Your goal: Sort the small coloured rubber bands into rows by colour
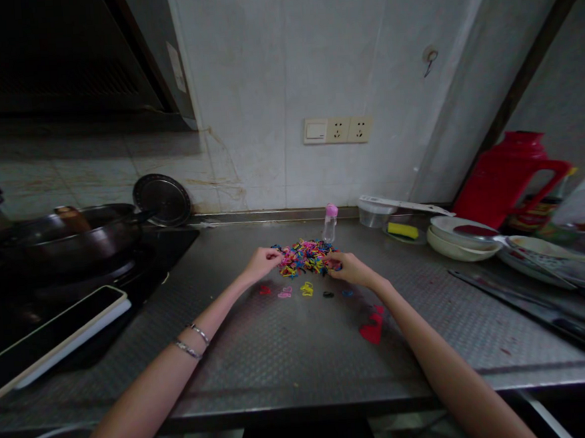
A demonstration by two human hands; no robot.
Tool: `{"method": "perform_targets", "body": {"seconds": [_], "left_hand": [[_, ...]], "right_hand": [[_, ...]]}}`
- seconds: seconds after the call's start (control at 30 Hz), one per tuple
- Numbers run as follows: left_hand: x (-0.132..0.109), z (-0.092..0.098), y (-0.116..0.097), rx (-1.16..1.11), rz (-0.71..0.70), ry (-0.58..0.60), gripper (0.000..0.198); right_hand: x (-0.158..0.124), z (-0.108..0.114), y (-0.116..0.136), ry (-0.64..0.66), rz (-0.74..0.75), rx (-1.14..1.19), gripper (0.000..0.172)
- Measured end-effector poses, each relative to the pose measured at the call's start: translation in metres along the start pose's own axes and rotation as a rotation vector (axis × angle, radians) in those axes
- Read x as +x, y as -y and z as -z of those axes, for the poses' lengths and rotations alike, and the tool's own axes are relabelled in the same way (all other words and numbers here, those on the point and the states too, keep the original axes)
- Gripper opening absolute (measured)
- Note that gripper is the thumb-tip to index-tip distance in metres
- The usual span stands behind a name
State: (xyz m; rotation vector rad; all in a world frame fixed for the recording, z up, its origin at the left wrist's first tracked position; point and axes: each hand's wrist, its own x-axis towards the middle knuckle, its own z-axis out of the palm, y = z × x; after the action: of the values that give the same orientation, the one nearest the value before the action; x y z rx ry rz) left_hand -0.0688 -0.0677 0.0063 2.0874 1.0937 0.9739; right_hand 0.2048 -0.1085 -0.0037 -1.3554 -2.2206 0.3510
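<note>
A heap of small coloured rubber bands lies on the metal counter in front of me. At its left edge my left hand has thumb and fingers pinched on bands. My right hand is closed in a pinch on bands at the right edge; its fingertips partly cover them. Nearer to me, small separate groups lie in a row: red bands, pink bands, yellow bands, dark bands and blue bands. Behind the heap stands a clear bottle with a pink cap.
A red heart-shaped piece lies by my right forearm. To the right are a plastic container, a yellow sponge, stacked bowls, a knife and a red thermos. A phone and a pan are left.
</note>
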Motion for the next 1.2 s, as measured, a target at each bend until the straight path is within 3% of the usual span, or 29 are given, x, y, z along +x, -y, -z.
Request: {"method": "perform_targets", "body": {"seconds": [0.5,0.77,1.0,1.2], "left_hand": [[-0.001,-0.001,-0.002,-0.004,0.017,0.004,0.027],[-0.001,0.000,0.000,0.016,0.010,-0.006,0.027],[-0.001,-0.006,-0.006,-0.014,0.003,0.049,0.029],[0.005,-0.017,-0.023,0.105,-0.071,0.155,0.028]], "right_hand": [[0.000,-0.006,0.008,-0.023,-0.031,-0.056,0.036],[0.001,0.008,0.021,-0.024,0.002,-0.011,0.037],[-0.009,0.015,0.040,0.108,0.075,0.007,0.038],[-0.026,0.010,0.044,0.215,0.025,0.166,0.039]]}}
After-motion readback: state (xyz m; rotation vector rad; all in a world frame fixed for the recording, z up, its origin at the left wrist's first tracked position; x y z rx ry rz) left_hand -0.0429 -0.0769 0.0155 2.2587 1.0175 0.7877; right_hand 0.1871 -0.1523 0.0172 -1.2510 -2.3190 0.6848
